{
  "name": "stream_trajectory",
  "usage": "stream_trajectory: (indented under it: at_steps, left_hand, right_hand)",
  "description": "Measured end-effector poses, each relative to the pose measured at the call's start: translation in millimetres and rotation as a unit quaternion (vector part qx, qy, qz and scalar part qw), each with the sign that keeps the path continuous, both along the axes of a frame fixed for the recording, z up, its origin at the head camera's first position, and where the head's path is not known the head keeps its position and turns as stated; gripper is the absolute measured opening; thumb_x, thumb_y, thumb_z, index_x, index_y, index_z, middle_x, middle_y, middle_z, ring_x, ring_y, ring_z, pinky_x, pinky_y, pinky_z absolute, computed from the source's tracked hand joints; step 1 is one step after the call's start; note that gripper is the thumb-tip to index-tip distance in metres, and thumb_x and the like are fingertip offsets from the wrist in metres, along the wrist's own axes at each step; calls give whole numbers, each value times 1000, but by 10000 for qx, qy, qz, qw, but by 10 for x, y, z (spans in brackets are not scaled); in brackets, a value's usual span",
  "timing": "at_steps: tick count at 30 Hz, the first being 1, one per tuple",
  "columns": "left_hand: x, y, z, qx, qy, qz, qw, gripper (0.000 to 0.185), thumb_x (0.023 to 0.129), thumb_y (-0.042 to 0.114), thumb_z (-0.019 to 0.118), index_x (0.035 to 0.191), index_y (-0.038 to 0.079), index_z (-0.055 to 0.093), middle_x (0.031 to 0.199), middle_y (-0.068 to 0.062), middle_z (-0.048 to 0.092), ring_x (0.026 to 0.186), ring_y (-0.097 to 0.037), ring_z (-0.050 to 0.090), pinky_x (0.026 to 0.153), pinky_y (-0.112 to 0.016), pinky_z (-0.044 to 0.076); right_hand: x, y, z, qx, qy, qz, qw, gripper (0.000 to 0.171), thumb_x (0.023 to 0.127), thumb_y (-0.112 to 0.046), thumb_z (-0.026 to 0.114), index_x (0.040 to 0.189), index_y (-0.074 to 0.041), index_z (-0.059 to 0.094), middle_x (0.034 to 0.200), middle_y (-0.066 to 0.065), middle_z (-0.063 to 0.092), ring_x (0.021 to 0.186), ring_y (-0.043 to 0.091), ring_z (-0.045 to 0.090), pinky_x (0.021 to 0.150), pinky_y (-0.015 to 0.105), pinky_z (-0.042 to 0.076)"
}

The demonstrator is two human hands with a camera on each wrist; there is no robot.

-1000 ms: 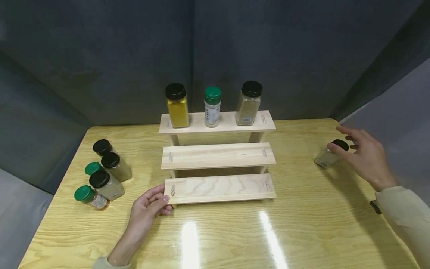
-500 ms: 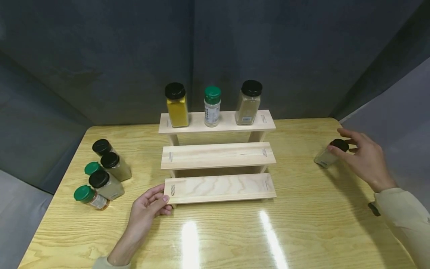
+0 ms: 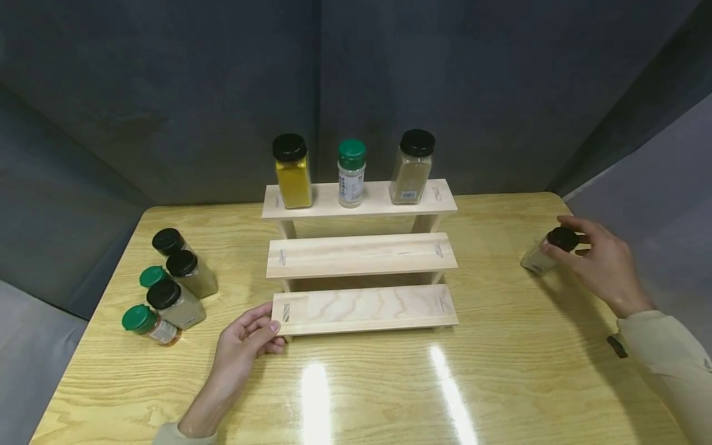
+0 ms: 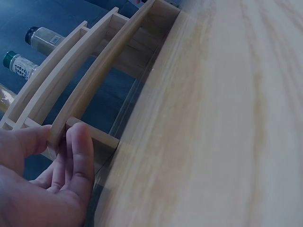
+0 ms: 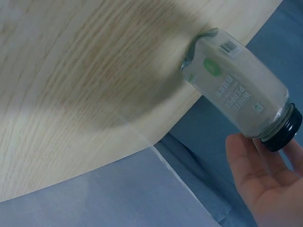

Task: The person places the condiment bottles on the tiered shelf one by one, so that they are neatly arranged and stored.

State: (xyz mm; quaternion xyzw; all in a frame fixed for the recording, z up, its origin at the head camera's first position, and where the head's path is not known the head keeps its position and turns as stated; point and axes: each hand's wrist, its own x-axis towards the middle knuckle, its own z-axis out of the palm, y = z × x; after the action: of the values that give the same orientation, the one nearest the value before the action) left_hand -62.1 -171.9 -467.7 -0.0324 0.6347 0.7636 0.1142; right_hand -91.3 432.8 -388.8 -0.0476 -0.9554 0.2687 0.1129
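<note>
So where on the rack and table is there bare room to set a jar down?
The middle shelf and bottom shelf are bare. The tabletop in front of the rack is free between both hands. Crowded: the top shelf with three jars, and the jar cluster at the table's left.

Staged recording booth: grey fabric backdrop [image 3: 167,93], bare wooden table [image 3: 500,383].

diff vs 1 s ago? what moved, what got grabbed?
The right hand closed in on the white pepper jar at the table's right edge; its fingers now grip the black cap. The jar barely shifted. Unchanged: the left hand holding the wooden rack, three jars on its top shelf, five at left.
</note>
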Motion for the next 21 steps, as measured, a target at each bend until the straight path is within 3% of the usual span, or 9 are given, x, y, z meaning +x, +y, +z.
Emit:
stream_trajectory:
  at_steps: [2, 6, 9, 21]
  left_hand:
    - [-2, 2, -2, 11, 0, 17, 10000, 49, 105, -9, 65, 151, -14, 50, 102, -13, 68, 82, -18, 73, 77, -29, 68]
    - [-4, 4, -7, 32, 10, 37, 10000, 48, 105, -9, 65, 151, -15, 50, 101, -13, 68, 81, -17, 73, 77, -29, 68]
    - [-5, 4, -10, 36, 15, 36, 10000, 48, 105, -9, 65, 151, -15, 50, 101, -13, 68, 81, -17, 73, 77, -29, 68]
    - [-1, -6, -1, -4, 44, -10, 10000, 49, 105, -8, 65, 151, -15, 50, 102, -14, 68, 82, -18, 73, 77, -29, 68]
  right_hand:
    - [1, 1, -9, 7, 35, 10, 10000, 70, 102, -33, 80, 159, -1, 53, 150, 33, 55, 110, 42, 62, 69, 3, 38]
    - [-2, 7, -34, 54, 276, 30, 9996, 64, 101, -27, 83, 154, -1, 58, 143, 32, 60, 102, 5, 56, 73, -1, 39]
    - [-8, 14, -54, 42, 414, 34, 9991, 60, 100, -23, 83, 151, 0, 60, 138, 31, 62, 98, -13, 46, 75, -3, 39]
    - [8, 24, -115, -210, 335, -16, 9992, 58, 101, -15, 81, 152, 0, 57, 136, 30, 62, 103, -11, 45, 75, -5, 40]
